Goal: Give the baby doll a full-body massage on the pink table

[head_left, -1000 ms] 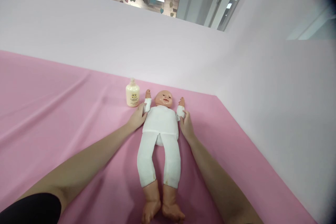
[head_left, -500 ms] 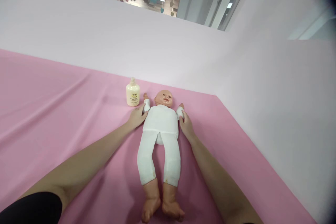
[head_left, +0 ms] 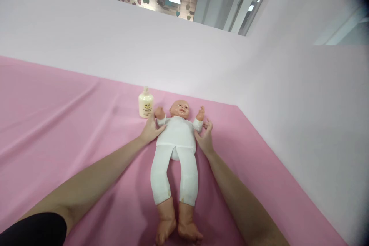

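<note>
Since the earlier frames the doll's (head_left: 176, 130) two small forearms have shifted, their hands now turned up more toward the viewer, and the right hand's (head_left: 204, 134) fingers have spread away from the sleeve. At far left, a black cloth edge (head_left: 37, 226) covers the upper arm, the rest cut off by the frame. Further in, a cream bottle (head_left: 146, 104) stands upright on the pink sheet (head_left: 245, 153); its label print is too small to read, and its pale top nearly melts into the white wall (head_left: 144, 46). Just beside it, the left hand (head_left: 150, 127) has its thumb laid across the doll's near arm; the other fingers are partly lost behind that arm, so how firmly they grip, if at all, I cannot tell. The doll lies on its back between both hands, head toward the wall, its feet close to the bottom edge. On its other side, the right hand stands loosely open around the white cuff, thumb low, fingers curved; whether a fingertip touches is unclear. Handling these arms well probably calls for light, even support on both, the joints bent gently together, and the left knuckles kept from knocking the bottle.
</note>
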Tool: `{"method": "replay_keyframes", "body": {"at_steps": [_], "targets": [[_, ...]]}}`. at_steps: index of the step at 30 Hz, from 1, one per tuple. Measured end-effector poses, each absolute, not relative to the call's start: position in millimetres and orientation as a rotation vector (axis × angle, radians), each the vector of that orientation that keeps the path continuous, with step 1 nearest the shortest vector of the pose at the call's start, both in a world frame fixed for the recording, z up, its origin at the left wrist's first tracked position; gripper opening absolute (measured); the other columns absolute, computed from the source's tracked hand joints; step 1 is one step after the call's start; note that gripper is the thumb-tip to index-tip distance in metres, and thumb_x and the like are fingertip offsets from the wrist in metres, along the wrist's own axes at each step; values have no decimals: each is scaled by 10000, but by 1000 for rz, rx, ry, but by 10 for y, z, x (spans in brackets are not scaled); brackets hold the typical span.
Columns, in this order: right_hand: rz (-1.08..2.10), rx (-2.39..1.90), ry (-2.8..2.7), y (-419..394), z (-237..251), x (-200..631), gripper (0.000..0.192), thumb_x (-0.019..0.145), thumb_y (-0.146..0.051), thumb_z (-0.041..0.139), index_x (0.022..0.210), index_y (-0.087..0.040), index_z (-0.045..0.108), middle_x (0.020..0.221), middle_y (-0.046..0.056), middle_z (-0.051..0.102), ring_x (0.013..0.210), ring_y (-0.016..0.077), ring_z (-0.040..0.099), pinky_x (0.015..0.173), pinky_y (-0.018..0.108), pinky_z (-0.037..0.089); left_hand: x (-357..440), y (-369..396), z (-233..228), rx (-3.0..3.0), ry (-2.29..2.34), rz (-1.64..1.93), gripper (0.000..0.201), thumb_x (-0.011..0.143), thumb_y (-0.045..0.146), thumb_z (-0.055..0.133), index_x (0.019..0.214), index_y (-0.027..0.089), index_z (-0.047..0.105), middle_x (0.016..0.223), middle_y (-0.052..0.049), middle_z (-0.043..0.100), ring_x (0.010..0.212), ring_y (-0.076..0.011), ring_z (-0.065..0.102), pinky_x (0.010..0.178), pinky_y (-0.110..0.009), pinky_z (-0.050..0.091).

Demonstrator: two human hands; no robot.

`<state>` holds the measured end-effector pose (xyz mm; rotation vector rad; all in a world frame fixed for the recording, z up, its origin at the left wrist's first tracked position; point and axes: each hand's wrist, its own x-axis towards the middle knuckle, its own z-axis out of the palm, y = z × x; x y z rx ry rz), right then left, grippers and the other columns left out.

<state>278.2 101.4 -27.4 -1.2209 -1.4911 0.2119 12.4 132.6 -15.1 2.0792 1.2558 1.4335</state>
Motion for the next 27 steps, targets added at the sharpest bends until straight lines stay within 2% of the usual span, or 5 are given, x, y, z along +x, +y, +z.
{"method": "replay_keyframes", "body": {"at_steps": [8,16,19,22,27], "targets": [[-46,-1111,-1773,886,-238,2760,526,793,-309,521,1265,-176,334,1168,143,490,1138,253,472,1005,456,393,108,1157,-44,2482,1031,1228,626,761,388,558,1302,173,327,1167,-119,511,1107,-258,470,997,-430,353],[-60,-1036,-1905,855,-233,2755,606,834,-239,434,1391,-176,204,1274,149,457,1217,258,429,1048,465,350,142,1195,-104,2565,1048,1300,578,807,249,454,1342,110,284,1236,-163,487,1184,-271,432,1035,-455,325],[18,-1161,-1881,923,-262,2743,630,897,-251,325,1443,-145,29,1420,170,311,1340,258,289,1097,485,279,174,1259,-158,2433,1164,1324,611,879,254,376,1412,87,128,1344,-197,397,1293,-270,337,1087,-468,260],[55,-1264,-1826,1002,-297,2753,634,928,-275,247,1443,-141,-97,1503,158,144,1405,251,133,1117,503,228,186,1337,-214,2287,1261,1311,672,900,234,324,1431,81,-57,1472,-227,178,1385,-278,156,1117,-480,193],[91,-1281,-1782,1046,-260,2786,614,938,-336,229,1456,-187,-64,1530,92,91,1418,228,76,1142,491,165,169,1394,-234,2196,1336,1233,670,900,186,279,1432,87,-117,1512,-209,15,1405,-275,28,1128,-483,157]]}}
